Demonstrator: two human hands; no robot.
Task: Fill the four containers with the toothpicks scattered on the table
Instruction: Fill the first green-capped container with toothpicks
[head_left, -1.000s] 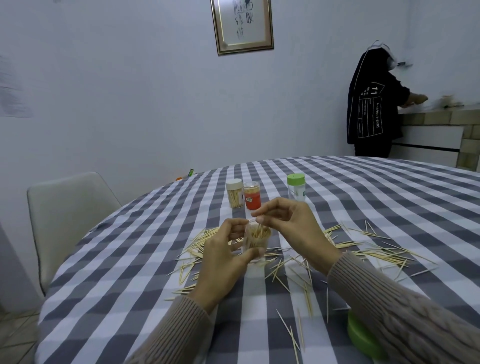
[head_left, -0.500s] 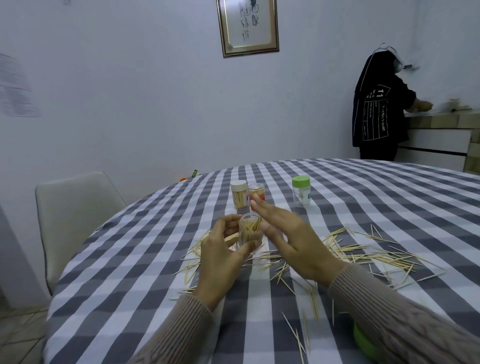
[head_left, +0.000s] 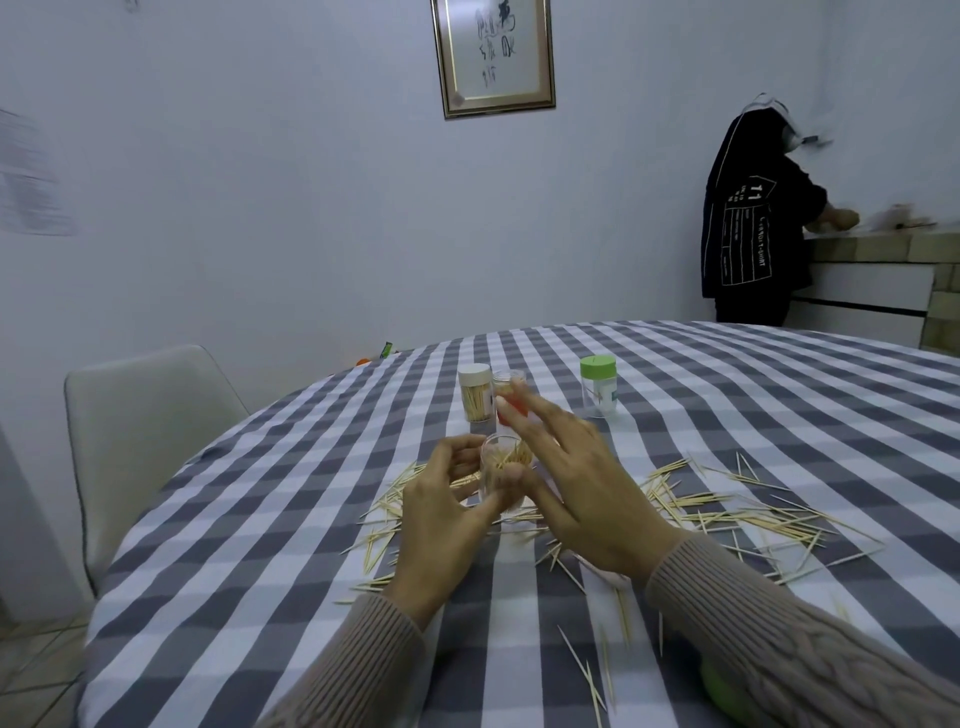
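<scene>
**Inspector:** Containers, counted?

**Assistant:** Four. At frame centre, the left hand (head_left: 441, 514) curls thumb and fingers around a small clear plastic cup (head_left: 500, 475), upright and open-topped, with thin wooden toothpicks (head_left: 511, 460) standing on end inside, tips fanning toward the upper right. Beyond it stand a white-lidded clear jar (head_left: 475, 392) packed with upright picks, a red-labelled jar (head_left: 511, 397) partly hidden by fingers, contents unclear, and a green-lidded clear jar (head_left: 598, 385) that looks nearly bare inside.

**Inspector:** Right hand?

**Assistant:** The right hand (head_left: 582, 493) is spread wide, fingers straight, holding nothing, just beside the cup's right edge.

**Inspector:** Loose stock?

**Assistant:** Scattered toothpicks (head_left: 727, 514) lie flat on the grey-and-white checked surface (head_left: 270, 597), axes pointing every way, too many to count, thickest right of centre and around the cup.
</scene>
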